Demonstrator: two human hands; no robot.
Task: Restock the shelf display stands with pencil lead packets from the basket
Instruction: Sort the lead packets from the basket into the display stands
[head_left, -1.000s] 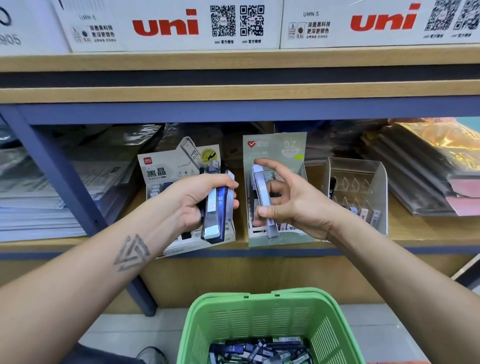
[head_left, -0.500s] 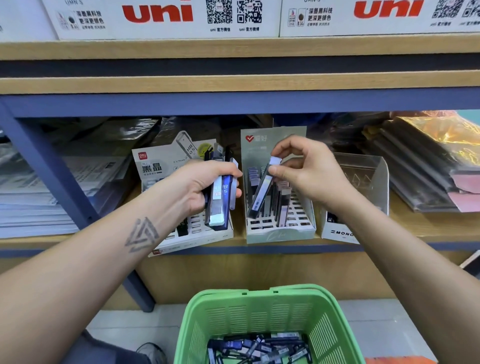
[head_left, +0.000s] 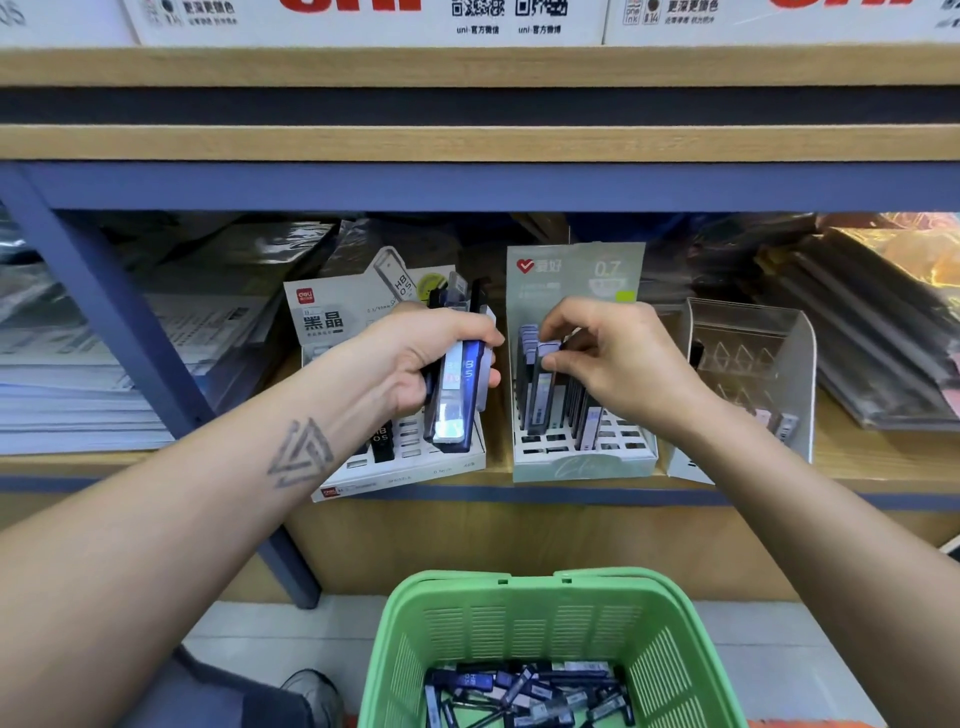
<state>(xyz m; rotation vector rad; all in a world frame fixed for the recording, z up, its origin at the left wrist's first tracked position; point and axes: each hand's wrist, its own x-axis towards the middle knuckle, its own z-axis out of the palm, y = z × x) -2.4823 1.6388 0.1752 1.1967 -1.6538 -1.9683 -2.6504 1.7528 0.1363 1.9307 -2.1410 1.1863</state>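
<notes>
My left hand (head_left: 415, 358) grips a bundle of pencil lead packets (head_left: 457, 395) upright in front of the white display stand (head_left: 400, 467). My right hand (head_left: 618, 358) pinches the lilac cap of one grey lead packet (head_left: 543, 389) that stands in a slot of the pale green 0.7 display stand (head_left: 582, 462). Several other packets stand in that green stand's rows. The green basket (head_left: 519, 613) below holds several loose dark lead packets (head_left: 524, 691).
A clear plastic stand (head_left: 748, 364) sits right of the green one. Stacks of plastic-wrapped folders fill the shelf at the left (head_left: 78, 374) and right (head_left: 872, 332). White uni cartons (head_left: 363, 15) stand on the upper shelf. A blue shelf post (head_left: 104, 312) slants at left.
My right hand has lowered the lead packet from a tilted hold into a slot of the green stand, where it stands upright. My left hand keeps its bundle almost still.
</notes>
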